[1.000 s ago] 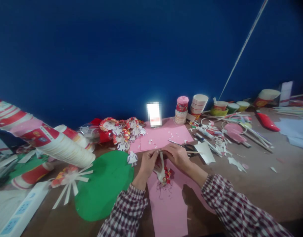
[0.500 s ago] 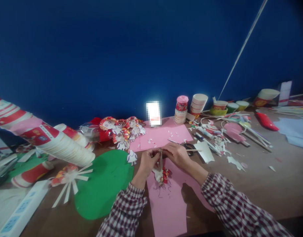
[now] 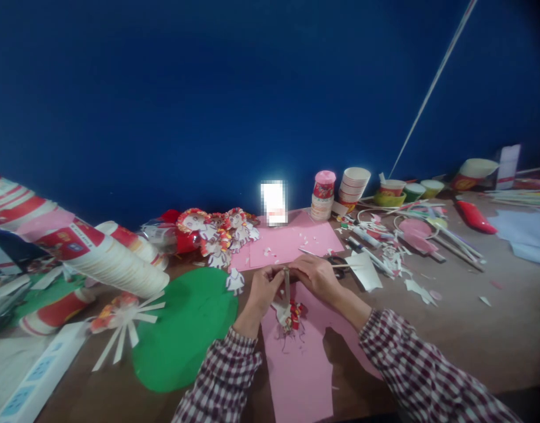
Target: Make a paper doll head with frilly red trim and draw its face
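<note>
Above brown tabletop [image 3: 494,329], left hand [image 3: 265,288] and right hand [image 3: 316,276] pinch a pale strip [image 3: 287,286], apparently shaping it; steady pressure required next.

Dim light fills the room, the blue wall [image 3: 208,106] falling to near-black at the frame's upper right, while a pixelated white patch [image 3: 273,201] glares at center. A dull sheen washes the tabletop [image 3: 459,335] at right; stacked cups [image 3: 73,235] stretch at left, and the paper cutout [image 3: 281,313], lower center, blurs.

Room on right tabletop [image 3: 481,341], scissors [image 3: 336,259] beyond hands [image 3: 318,277]
</note>
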The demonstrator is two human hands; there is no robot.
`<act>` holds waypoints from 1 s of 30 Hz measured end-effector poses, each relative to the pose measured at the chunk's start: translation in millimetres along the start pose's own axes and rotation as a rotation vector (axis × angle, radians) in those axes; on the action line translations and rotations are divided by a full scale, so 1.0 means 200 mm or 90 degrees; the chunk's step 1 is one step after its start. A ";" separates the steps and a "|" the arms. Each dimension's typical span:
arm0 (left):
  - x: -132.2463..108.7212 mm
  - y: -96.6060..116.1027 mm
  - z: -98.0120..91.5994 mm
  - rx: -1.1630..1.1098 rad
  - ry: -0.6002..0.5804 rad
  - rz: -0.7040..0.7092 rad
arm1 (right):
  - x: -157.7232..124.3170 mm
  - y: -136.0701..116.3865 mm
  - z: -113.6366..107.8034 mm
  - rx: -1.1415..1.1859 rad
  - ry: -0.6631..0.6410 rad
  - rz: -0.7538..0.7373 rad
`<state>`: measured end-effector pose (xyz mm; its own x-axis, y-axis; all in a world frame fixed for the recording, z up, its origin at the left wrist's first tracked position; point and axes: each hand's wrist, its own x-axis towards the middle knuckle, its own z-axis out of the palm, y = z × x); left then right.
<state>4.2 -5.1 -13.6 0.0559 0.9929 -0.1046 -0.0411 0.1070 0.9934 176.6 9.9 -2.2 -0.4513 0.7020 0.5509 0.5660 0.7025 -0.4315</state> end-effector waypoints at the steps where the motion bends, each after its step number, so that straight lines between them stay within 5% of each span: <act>1: 0.00 0.00 0.00 -0.007 -0.002 0.003 | 0.00 -0.01 0.00 -0.009 -0.002 -0.005; 11: 0.01 -0.03 -0.01 -0.059 0.006 -0.024 | -0.01 -0.04 -0.01 -0.111 -0.023 -0.079; 20: 0.02 -0.02 -0.03 0.164 -0.005 0.050 | 0.00 -0.05 -0.02 -0.153 -0.031 -0.051; 30: 0.00 0.00 0.01 0.237 0.036 0.115 | -0.01 -0.05 -0.01 -0.084 -0.023 0.018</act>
<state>5.7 -5.2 -13.6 0.0258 0.9964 0.0812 0.3189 -0.0852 0.9440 172.6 2.2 1.9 -0.4576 0.7267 0.5124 0.6638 0.6626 -0.3469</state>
